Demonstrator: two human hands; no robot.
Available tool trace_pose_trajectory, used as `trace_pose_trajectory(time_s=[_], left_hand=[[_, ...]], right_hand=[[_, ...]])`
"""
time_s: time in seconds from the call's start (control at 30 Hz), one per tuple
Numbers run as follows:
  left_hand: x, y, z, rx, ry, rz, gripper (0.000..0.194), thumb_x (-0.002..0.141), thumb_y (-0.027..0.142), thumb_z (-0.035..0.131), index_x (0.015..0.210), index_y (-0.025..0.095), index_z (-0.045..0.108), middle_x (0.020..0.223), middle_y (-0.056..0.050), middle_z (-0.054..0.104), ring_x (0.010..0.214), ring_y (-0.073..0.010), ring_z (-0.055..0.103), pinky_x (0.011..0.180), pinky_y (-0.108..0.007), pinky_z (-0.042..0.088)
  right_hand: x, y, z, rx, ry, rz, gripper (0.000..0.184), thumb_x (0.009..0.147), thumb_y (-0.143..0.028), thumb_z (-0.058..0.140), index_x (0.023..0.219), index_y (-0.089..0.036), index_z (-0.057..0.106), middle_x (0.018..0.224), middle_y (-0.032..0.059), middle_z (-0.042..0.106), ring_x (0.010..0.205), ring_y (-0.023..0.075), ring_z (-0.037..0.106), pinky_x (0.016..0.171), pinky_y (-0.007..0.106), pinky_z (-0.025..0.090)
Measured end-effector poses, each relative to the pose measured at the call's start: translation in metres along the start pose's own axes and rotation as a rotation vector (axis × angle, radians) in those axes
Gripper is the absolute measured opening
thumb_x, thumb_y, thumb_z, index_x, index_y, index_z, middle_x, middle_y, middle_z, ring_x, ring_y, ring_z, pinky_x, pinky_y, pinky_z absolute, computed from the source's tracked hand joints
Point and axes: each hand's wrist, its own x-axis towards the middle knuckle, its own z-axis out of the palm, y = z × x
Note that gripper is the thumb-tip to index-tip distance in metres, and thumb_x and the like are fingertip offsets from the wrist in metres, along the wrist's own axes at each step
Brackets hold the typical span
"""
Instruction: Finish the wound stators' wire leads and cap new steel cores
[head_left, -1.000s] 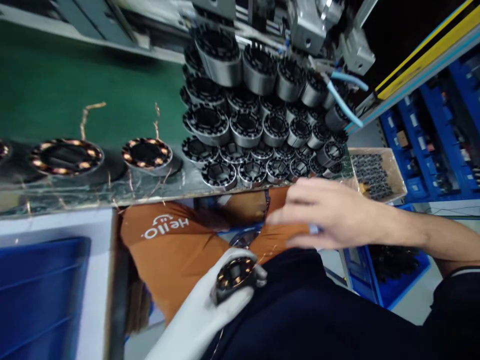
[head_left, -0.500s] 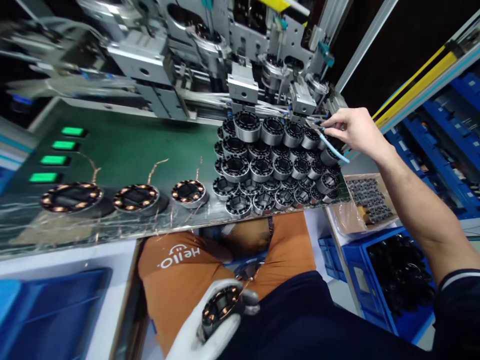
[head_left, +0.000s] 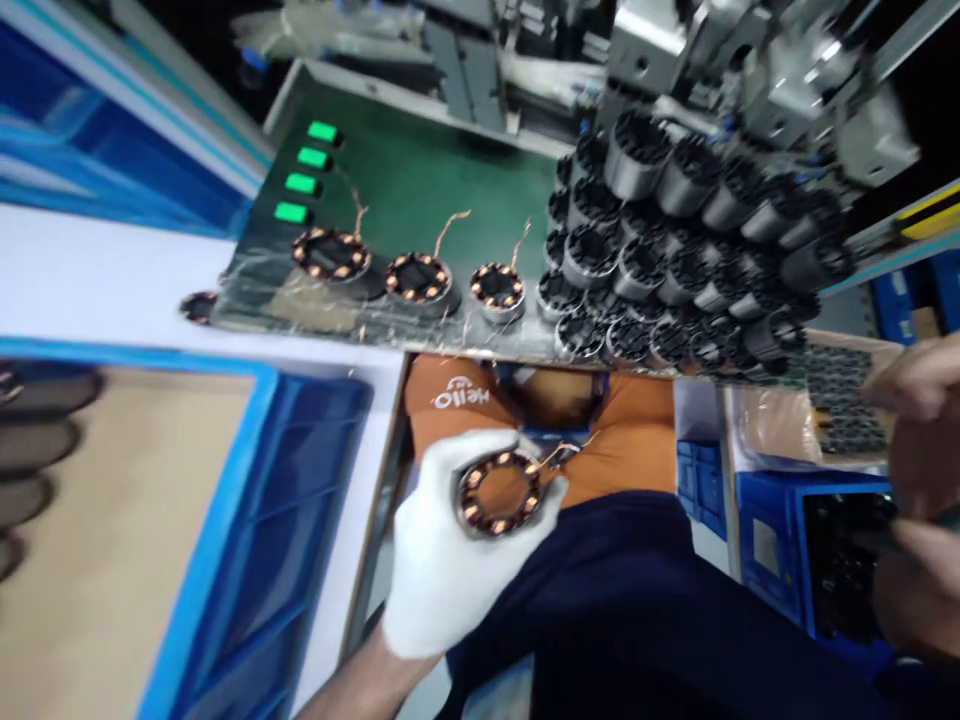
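My left hand, in a white glove, grips a stator wound with copper coils, its open ring facing up. Thin copper wire ends stick out from its right side over my lap. At the right edge of the view is my bare right hand, smeared by motion and partly cut off. A small teal patch shows beside its palm, but I cannot make out what it is. Three more wound stators, among them a near one, stand in a row on the green bench top, wire ends upward.
Stacked unwound stator cores fill the bench's right side, below metal winding machinery. Green-lit buttons sit at its left. A blue crate stands at lower left, a box of grey parts and a blue bin at right.
My right hand has left the light-blue-handled tool's spot on the stacked cores and moved down to the right edge. My left hand has raised the stator and turned it face up. The view has swung left.
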Motion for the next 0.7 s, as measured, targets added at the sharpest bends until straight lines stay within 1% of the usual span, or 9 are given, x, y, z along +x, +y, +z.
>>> trace_pose_trajectory(time_s=[0.03,0.07,0.13,0.17,0.23,0.33,0.47,0.6,0.7], left_hand=[[0.002,0.002,0.002,-0.02,0.016,0.029,0.041,0.092,0.027,0.09,0.126,0.025,0.068,0.111,-0.004,0.082,0.098,-0.0229,0.086,0.093,-0.036,0.073],[0.003,0.003,0.004,-0.041,0.028,0.05,0.043,0.091,0.025,0.092,0.127,0.024,0.067,0.112,-0.004,0.082,0.101,-0.0221,0.086,0.096,-0.036,0.072],[0.003,0.003,0.007,-0.084,0.025,0.085,0.049,0.089,0.022,0.095,0.129,0.023,0.066,0.114,-0.004,0.082,0.102,-0.0209,0.086,0.098,-0.034,0.071],[0.003,0.002,0.007,-0.1,0.02,0.105,0.053,0.088,0.021,0.097,0.13,0.023,0.065,0.114,-0.004,0.082,0.101,-0.0204,0.086,0.097,-0.032,0.071],[0.001,0.0,0.008,-0.132,0.011,0.145,0.06,0.085,0.02,0.101,0.133,0.024,0.065,0.113,-0.003,0.082,0.098,-0.0198,0.086,0.092,-0.03,0.072],[-0.003,-0.006,0.009,-0.116,0.013,0.16,0.066,0.08,0.024,0.106,0.133,0.024,0.068,0.114,-0.003,0.082,0.096,-0.0203,0.086,0.089,-0.03,0.072],[-0.009,-0.016,0.01,-0.055,0.017,0.179,0.065,0.075,0.036,0.108,0.128,0.026,0.072,0.11,-0.002,0.083,0.094,-0.0218,0.086,0.086,-0.03,0.071],[-0.013,-0.019,0.01,-0.06,-0.008,0.194,0.068,0.071,0.039,0.109,0.128,0.026,0.073,0.108,-0.002,0.084,0.087,-0.0226,0.085,0.081,-0.034,0.071],[-0.016,-0.016,0.008,-0.067,-0.017,0.147,0.065,0.073,0.039,0.107,0.128,0.03,0.074,0.106,-0.002,0.083,0.085,-0.0227,0.083,0.077,-0.036,0.07]], right_hand=[[-0.022,0.003,0.014,0.031,-0.138,-0.135,0.058,0.058,-0.06,0.104,0.097,-0.041,0.065,0.08,0.0037,0.054,0.076,0.0322,0.051,0.064,0.051,0.04],[-0.041,0.007,0.031,0.049,-0.345,-0.15,0.048,0.072,-0.044,0.098,0.11,-0.041,0.069,0.086,0.0042,0.061,0.078,0.0317,0.056,0.065,0.05,0.045],[-0.073,0.013,0.067,0.145,-0.604,-0.119,0.044,0.091,-0.027,0.079,0.133,-0.037,0.072,0.1,0.0052,0.069,0.085,0.029,0.065,0.069,0.046,0.054],[-0.084,0.016,0.084,0.193,-0.681,-0.065,0.046,0.099,-0.023,0.07,0.143,-0.035,0.07,0.106,0.0057,0.07,0.091,0.0274,0.068,0.074,0.044,0.057],[-0.097,0.02,0.112,0.29,-0.708,0.004,0.051,0.107,-0.02,0.061,0.156,-0.032,0.067,0.117,0.0068,0.071,0.102,0.0255,0.071,0.086,0.043,0.061],[-0.101,0.023,0.133,0.384,-0.721,0.061,0.062,0.106,-0.016,0.061,0.166,-0.032,0.064,0.127,0.0077,0.071,0.114,0.0261,0.07,0.099,0.044,0.061],[-0.102,0.026,0.137,0.442,-0.748,0.071,0.072,0.101,-0.013,0.063,0.169,-0.036,0.062,0.132,0.006,0.076,0.12,0.0274,0.07,0.099,0.045,0.062],[-0.107,0.027,0.138,0.49,-0.711,0.025,0.07,0.103,-0.011,0.063,0.168,-0.034,0.063,0.155,0.0048,0.077,0.113,0.023,0.076,0.098,0.042,0.065],[-0.11,0.025,0.141,0.505,-0.686,-0.002,0.068,0.104,-0.008,0.062,0.167,-0.031,0.064,0.16,0.0033,0.076,0.117,0.0214,0.08,0.102,0.04,0.067]])
